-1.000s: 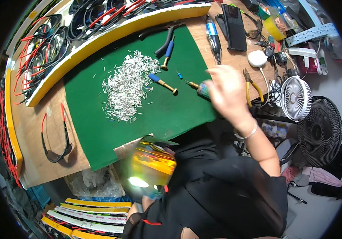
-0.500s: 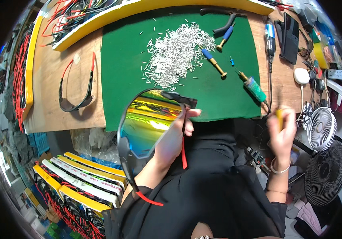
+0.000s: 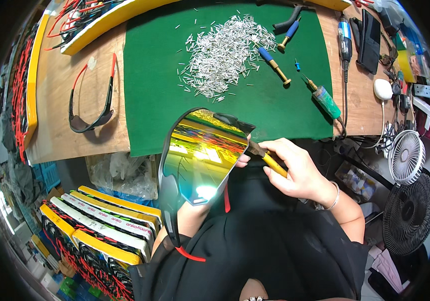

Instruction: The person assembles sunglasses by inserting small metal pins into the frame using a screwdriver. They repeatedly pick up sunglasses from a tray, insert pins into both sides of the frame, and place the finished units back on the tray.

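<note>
My left hand (image 3: 243,160) holds a pair of sunglasses (image 3: 202,155) with a large mirrored yellow-to-blue lens, a black frame and red temple tips. The lens hides most of that hand; only fingertips and the wrist show. My right hand (image 3: 295,170) is closed round a yellow-handled tool (image 3: 274,164), whose dark metal head meets the hinge side of the sunglasses. Whether it is pliers or a cutter I cannot make out. Beyond them, a heap of small silvery pins (image 3: 220,57) lies on the green mat (image 3: 160,100).
Blue-handled screwdrivers (image 3: 273,65) and a green-handled soldering-iron-like tool (image 3: 326,102) lie on the mat. Another pair of sunglasses (image 3: 90,120) rests at left. Yellow-edged trays (image 3: 115,251) of frames stand lower left. A phone (image 3: 369,40), cables and fans (image 3: 406,158) are at right.
My right hand has swung left from beside the mat and brought the yellow-handled tool to the sunglasses. The sunglasses have shifted slightly right in view.
</note>
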`<move>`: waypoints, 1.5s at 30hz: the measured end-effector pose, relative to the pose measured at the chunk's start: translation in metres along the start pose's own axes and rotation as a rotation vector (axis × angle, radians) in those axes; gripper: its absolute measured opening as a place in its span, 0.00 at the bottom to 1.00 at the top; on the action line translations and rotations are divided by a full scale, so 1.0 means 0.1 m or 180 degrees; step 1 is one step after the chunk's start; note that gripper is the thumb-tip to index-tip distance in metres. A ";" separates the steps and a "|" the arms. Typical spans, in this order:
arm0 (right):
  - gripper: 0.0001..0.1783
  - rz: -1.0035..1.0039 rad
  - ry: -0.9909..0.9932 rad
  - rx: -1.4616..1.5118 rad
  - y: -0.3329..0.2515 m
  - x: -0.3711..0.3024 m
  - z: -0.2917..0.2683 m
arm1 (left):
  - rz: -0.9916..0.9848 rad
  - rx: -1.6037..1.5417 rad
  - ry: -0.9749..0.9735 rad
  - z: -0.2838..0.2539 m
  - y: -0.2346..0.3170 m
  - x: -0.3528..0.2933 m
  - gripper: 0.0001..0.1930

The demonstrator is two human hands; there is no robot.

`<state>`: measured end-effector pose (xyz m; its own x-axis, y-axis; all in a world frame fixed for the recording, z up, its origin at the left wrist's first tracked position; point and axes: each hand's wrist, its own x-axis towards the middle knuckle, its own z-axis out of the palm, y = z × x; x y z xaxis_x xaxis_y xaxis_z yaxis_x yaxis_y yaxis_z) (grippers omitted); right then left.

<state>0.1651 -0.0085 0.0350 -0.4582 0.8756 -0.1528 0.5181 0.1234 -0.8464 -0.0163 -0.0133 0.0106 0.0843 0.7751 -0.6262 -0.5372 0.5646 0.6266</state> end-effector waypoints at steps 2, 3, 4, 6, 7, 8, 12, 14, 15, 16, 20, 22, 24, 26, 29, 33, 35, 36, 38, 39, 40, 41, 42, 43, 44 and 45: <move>0.21 -0.0117 0.0071 0.0016 0.01 0.01 0.01 | -0.0257 -0.0073 0.0131 -0.02 -0.01 -0.01 0.17; 0.21 -0.0137 0.0082 0.0037 0.01 0.01 0.02 | 0.0024 0.0879 0.0334 0.08 0.04 -0.04 0.18; 0.21 -0.0157 0.0095 0.0057 0.00 0.02 0.03 | -0.0089 0.0524 0.0387 0.06 0.04 -0.05 0.18; 0.21 -0.0178 0.0067 -0.0012 0.01 0.02 0.03 | -0.0227 0.0160 0.0417 0.03 0.00 -0.05 0.18; 0.20 -0.0194 0.0047 -0.0044 0.01 0.03 0.03 | -0.0248 0.0153 0.0420 0.03 0.00 -0.05 0.19; 0.20 -0.0139 0.0008 -0.0051 0.01 0.03 0.03 | -0.0189 0.0504 0.0380 0.04 0.02 -0.04 0.19; 0.18 0.0032 -0.0199 0.0043 -0.02 0.03 0.01 | 0.0281 0.0733 0.0479 -0.18 -0.09 0.04 0.17; 0.17 0.0330 -0.0282 0.0252 -0.01 -0.06 -0.07 | 0.1102 0.1266 0.0912 -0.11 0.08 0.16 0.14; 0.18 0.0389 -0.0303 0.0277 0.03 -0.15 -0.08 | 0.1197 0.1079 0.0939 -0.19 0.23 0.22 0.14; 0.18 0.0467 -0.0275 0.0306 0.06 -0.29 -0.13 | 0.1283 0.0910 0.0918 -0.16 0.39 0.24 0.14; 0.22 0.0310 -0.0696 -0.1428 0.22 -0.60 -0.33 | 0.0453 0.0799 0.0054 -0.04 0.38 0.13 0.13; 0.22 0.0590 -0.0515 -0.1021 0.19 -0.59 -0.60 | 0.0307 0.0572 -0.0066 0.04 0.24 0.16 0.12; 0.21 0.0757 0.0786 -0.0951 0.05 -0.57 -0.82 | 0.0216 0.0631 -0.0217 0.08 0.23 0.15 0.12; 0.19 0.1131 0.2009 -0.1940 0.28 -0.60 -1.03 | 0.0174 0.0746 -0.0327 0.11 0.19 0.17 0.11; 0.21 0.1528 0.2416 -0.2939 1.09 -0.76 -1.26 | 0.0068 0.1179 -0.0511 0.20 0.17 0.18 0.11; 0.26 0.1073 0.2296 -0.3816 1.05 -0.48 -1.14 | 0.0178 0.1062 -0.0228 -0.01 0.01 0.10 0.09; 0.27 0.0482 0.2392 -0.3442 0.50 -0.39 -0.99 | 0.0126 0.1344 -0.0431 -0.01 -0.11 0.15 0.07; 0.28 0.0083 0.2206 -0.2874 0.24 -0.24 -0.88 | 0.0163 0.1564 -0.0437 -0.03 -0.14 0.15 0.06; 0.29 0.0182 0.0641 -0.0297 -0.12 0.00 -0.62 | 0.0048 0.1709 -0.0607 0.06 -0.07 0.10 0.06; 0.27 0.0045 0.0551 -0.0154 -0.15 0.09 -0.48 | -0.0111 0.1658 -0.0765 0.18 0.02 0.06 0.10; 0.25 -0.0130 0.0437 0.0017 -0.06 0.19 -0.33 | 0.0064 0.1369 -0.0704 0.22 -0.01 0.02 0.10; 0.23 -0.0580 0.0505 0.0023 0.02 0.29 -0.24 | 0.0239 0.1087 -0.0648 0.26 -0.04 -0.03 0.10; 0.21 -0.1027 0.0575 0.0031 0.05 0.37 -0.19 | 0.0200 0.0904 -0.0611 0.24 -0.02 -0.06 0.10; 0.17 -0.0799 0.0490 0.0161 -0.01 0.36 -0.23 | 0.0014 0.0794 -0.0635 0.21 0.00 -0.09 0.10; 0.15 -0.0846 0.0574 0.0104 0.01 0.38 -0.21 | -0.0166 0.0727 -0.0676 0.15 -0.02 -0.11 0.11; 0.14 -0.0681 0.0607 0.0287 0.01 0.40 -0.20 | -0.0280 0.0673 -0.0729 0.10 -0.02 -0.14 0.13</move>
<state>0.1611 0.0361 0.0382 -0.4016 0.9072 0.1255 0.3540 0.2802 -0.8923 -0.0077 -0.0219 0.0228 0.3222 0.7508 -0.5766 -0.3353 0.6601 0.6722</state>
